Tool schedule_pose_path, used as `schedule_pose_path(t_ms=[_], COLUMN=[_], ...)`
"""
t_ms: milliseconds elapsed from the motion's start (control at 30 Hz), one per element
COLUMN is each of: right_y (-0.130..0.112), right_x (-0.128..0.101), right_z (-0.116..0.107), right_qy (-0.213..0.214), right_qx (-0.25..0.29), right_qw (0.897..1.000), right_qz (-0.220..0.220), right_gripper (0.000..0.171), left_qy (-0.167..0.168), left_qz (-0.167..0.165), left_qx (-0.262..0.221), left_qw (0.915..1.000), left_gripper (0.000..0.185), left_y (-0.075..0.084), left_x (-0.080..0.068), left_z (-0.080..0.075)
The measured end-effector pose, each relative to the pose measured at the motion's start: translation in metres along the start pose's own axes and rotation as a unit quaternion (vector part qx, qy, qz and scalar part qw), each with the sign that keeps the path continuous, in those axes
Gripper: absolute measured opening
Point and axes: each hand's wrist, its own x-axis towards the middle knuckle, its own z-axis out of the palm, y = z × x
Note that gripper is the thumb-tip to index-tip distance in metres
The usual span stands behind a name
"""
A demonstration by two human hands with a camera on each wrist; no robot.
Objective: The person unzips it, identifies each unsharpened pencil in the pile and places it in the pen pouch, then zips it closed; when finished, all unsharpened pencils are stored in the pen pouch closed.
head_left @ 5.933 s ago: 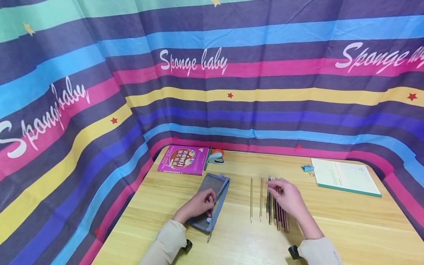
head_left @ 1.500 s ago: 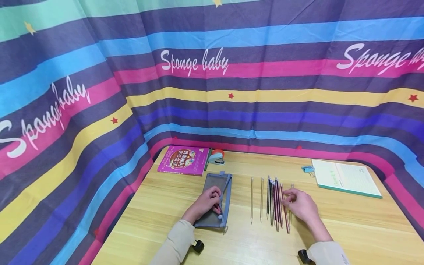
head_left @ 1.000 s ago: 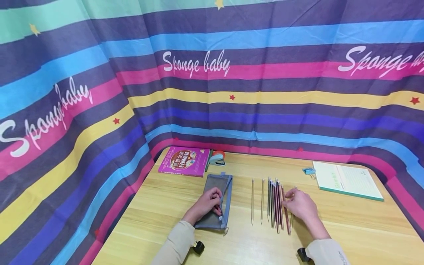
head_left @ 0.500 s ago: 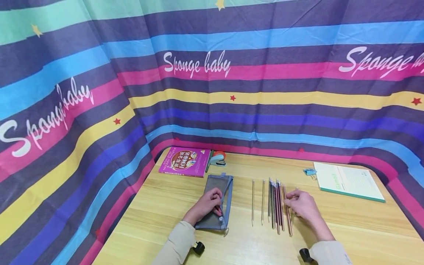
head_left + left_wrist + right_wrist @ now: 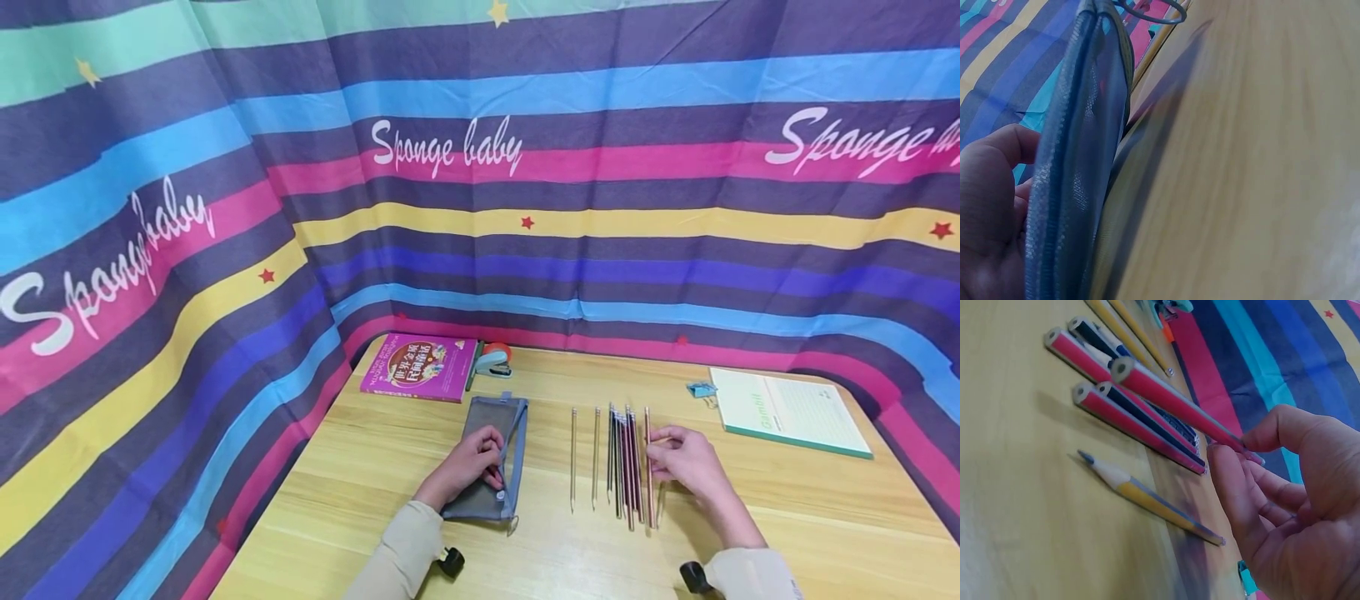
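My left hand [image 5: 471,462] grips the zipped edge of a grey-blue mesh pencil case [image 5: 480,507] lying on the table; in the left wrist view its fingertips are hidden behind the case [image 5: 1063,187]. Between thumb and fingers my right hand [image 5: 690,462] pinches a red pencil [image 5: 1172,400] near its far end. The pencil's flat, unsharpened near end is raised above a group of red and dark pencils [image 5: 624,479]. Beneath the right hand lies one sharpened yellow pencil [image 5: 1160,506]. Left of the group, two yellow pencils [image 5: 573,458] lie apart, side by side.
At the back left are a purple book [image 5: 420,368] and a pale-blue stapler [image 5: 493,363] by something round and orange [image 5: 498,348]. A notepad [image 5: 795,412] and blue binder clip [image 5: 702,389] lie at the back right. A striped curtain [image 5: 480,192] surrounds the table.
My right hand has moved off the group to its right side and now draws a red pencil away from it. A yellow pencil has come to lie rightmost. The pencil case shifted slightly right.
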Motion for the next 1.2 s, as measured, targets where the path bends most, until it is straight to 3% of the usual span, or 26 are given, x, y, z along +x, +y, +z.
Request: schedule_pose_path(t_ms=[667,1200], right_y=[-0.012,-0.027], right_x=[-0.004,0.004], right_z=[0.012,0.05], right_qy=[-0.019,-0.034], right_qx=[0.047,0.114], right_qw=[0.999,0.993], right_qz=[-0.011,-0.014], right_gripper=[0.043,0.04], left_qy=[-0.005,0.012], left_qz=[0.009,0.004], left_qx=[0.0,-0.004], left_qw=[0.9999,0.9999], left_gripper=[0.018,0.015], left_y=[0.0,0.001], left_x=[0.0,0.0], left_z=[0.0,0.0])
